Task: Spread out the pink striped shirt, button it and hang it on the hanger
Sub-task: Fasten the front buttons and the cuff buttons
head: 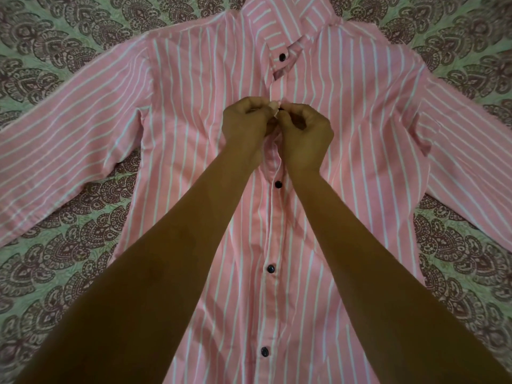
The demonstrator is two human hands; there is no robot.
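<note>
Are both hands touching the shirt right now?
Touching. The head view shows the left hand and right hand pinching the shirt placket between the fingertips.

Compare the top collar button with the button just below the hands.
The collar button sits on the horizontal-striped neck band, where the placket below it gapes open. The button below the hands sits on the vertical front placket, which lies flatter there. Both are small, round, dark and shiny, on the pink striped shirt.

The pink striped cotton shirt (346,151) lies flat, front up, on the paisley-printed bedspread (55,45), sleeves spread to either side. Both hands meet on its placket, left hand (245,126) beside right hand (304,137), between the dark collar button (282,57) above and three dark buttons (278,184) below.
</note>
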